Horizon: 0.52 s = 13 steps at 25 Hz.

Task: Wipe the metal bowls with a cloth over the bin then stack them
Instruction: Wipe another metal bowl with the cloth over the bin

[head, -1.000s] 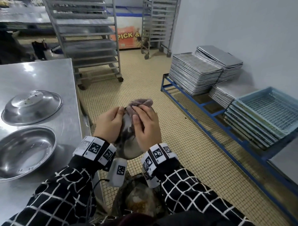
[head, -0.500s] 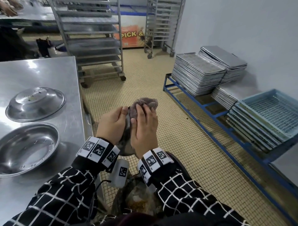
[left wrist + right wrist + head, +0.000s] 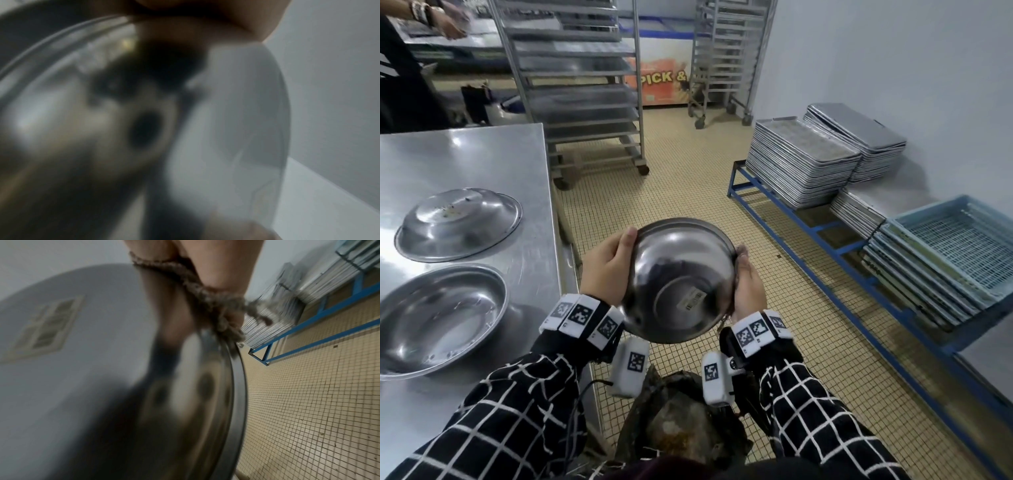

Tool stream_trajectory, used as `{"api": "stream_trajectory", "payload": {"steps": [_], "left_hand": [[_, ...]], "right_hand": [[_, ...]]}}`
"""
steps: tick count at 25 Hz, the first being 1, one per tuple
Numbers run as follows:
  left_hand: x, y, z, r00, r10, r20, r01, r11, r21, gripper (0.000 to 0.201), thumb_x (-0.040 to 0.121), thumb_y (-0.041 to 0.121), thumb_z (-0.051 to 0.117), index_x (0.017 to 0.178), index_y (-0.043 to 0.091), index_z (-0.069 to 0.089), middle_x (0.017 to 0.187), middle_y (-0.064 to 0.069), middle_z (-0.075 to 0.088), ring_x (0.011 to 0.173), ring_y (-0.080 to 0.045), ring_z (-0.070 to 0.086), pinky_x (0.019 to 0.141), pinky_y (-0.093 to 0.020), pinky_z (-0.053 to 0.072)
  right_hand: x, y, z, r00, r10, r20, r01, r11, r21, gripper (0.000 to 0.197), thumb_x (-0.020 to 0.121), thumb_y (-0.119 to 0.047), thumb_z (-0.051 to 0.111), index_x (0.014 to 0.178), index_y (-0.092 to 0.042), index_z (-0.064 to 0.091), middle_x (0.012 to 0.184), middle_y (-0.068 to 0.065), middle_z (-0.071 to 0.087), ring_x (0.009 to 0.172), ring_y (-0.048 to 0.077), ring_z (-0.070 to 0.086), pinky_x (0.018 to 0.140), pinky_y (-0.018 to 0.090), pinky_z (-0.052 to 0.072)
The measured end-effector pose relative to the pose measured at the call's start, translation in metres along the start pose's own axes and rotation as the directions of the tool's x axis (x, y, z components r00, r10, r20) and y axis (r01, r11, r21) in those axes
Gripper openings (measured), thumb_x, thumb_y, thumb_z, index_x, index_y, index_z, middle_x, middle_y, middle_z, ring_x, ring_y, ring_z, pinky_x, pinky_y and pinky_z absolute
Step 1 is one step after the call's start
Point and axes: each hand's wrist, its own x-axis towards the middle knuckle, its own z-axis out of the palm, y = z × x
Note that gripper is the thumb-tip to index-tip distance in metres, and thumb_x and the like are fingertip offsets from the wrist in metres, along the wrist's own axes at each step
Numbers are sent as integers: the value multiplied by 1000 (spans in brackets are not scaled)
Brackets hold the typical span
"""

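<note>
- Bowl (image 3: 681, 284), frame centre, bottom toward camera: left hand (image 3: 607, 270) and right hand (image 3: 748, 291) clamp opposite rims, cloth (image 3: 207, 295) pinched under right.
- Likely light, rigid, slick; grip by rim.

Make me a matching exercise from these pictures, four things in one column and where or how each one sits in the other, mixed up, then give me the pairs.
Things:
1. held bowl
2. far bowl on the table
3. near bowl on the table
4. cloth

States:
A. upside down on the steel table
B. pinched against a rim by the right hand
C. gripped between both hands over the bin, barcode sticker on its base
D. right way up on the steel table

Pairs: 1-C, 2-A, 3-D, 4-B
</note>
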Motion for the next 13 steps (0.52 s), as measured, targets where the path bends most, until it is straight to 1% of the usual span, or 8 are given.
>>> {"api": "stream_trajectory", "payload": {"steps": [2, 4, 6, 7, 8, 10, 11, 13], "left_hand": [[-3, -12, 0, 999, 20, 51, -25, 995, 98, 28, 102, 32, 37, 90, 16, 57, 79, -3, 61, 75, -20, 58, 71, -36, 47], [-7, -19, 2, 991, 7, 135, -24, 992, 126, 21, 102, 31, 36, 99, 20, 53, 86, 2, 60, 80, -15, 57, 73, -33, 45], [-8, -15, 6, 963, -2, 268, -31, 992, 119, 22, 100, 34, 38, 106, 21, 54, 92, 4, 62, 85, -11, 58, 74, -27, 46], [-8, -11, 8, 947, 7, 322, -53, 990, 133, 23, 99, 36, 39, 104, 22, 57, 90, 4, 63, 84, -10, 59, 74, -26, 47], [-9, -8, 11, 938, 19, 346, -71, 988, 139, 24, 98, 38, 41, 97, 23, 60, 87, 3, 65, 81, -12, 60, 73, -28, 48], [-9, -3, 15, 955, 11, 296, -43, 994, 102, 27, 97, 39, 44, 85, 25, 64, 84, -5, 68, 79, -21, 62, 75, -35, 49], [-9, -2, 15, 969, 6, 247, -28, 996, 87, 29, 98, 38, 44, 85, 22, 65, 86, -8, 69, 81, -24, 63, 77, -38, 49], [-7, -3, 18, 988, 20, 154, -39, 991, 126, 36, 98, 37, 44, 91, 12, 68, 85, -13, 70, 82, -29, 63, 80, -44, 49]], "right_hand": [[-4, -12, -8, 990, -137, 15, 138, 981, -134, 28, 97, -51, 35, 93, -34, 57, 91, -9, 64, 80, 7, 59, 67, 25, 48], [0, -25, -15, 963, -244, 117, 268, 924, -272, 28, 97, -47, 35, 99, -29, 57, 90, -6, 64, 76, 9, 60, 62, 21, 49], [7, -35, -16, 901, -329, 283, 425, 799, -425, 31, 98, -45, 37, 102, -22, 58, 89, 2, 67, 76, 15, 63, 61, 20, 50], [10, -38, -14, 858, -371, 355, 509, 711, -486, 31, 98, -42, 39, 101, -19, 59, 85, 3, 66, 74, 16, 62, 59, 20, 48], [13, -41, -12, 816, -413, 405, 576, 639, -509, 29, 98, -39, 40, 99, -17, 59, 80, 3, 64, 69, 14, 60, 56, 19, 45], [15, -44, -6, 748, -530, 399, 663, 565, -492, 22, 99, -32, 43, 97, -16, 57, 75, -3, 60, 63, 7, 53, 54, 15, 38], [15, -43, -3, 714, -604, 355, 694, 542, -474, 20, 99, -30, 44, 103, -15, 56, 80, -5, 60, 65, 4, 53, 56, 13, 38], [12, -38, 3, 665, -702, 253, 727, 532, -434, 24, 97, -28, 46, 120, -20, 48, 94, -5, 63, 75, 4, 58, 63, 10, 47]]}}
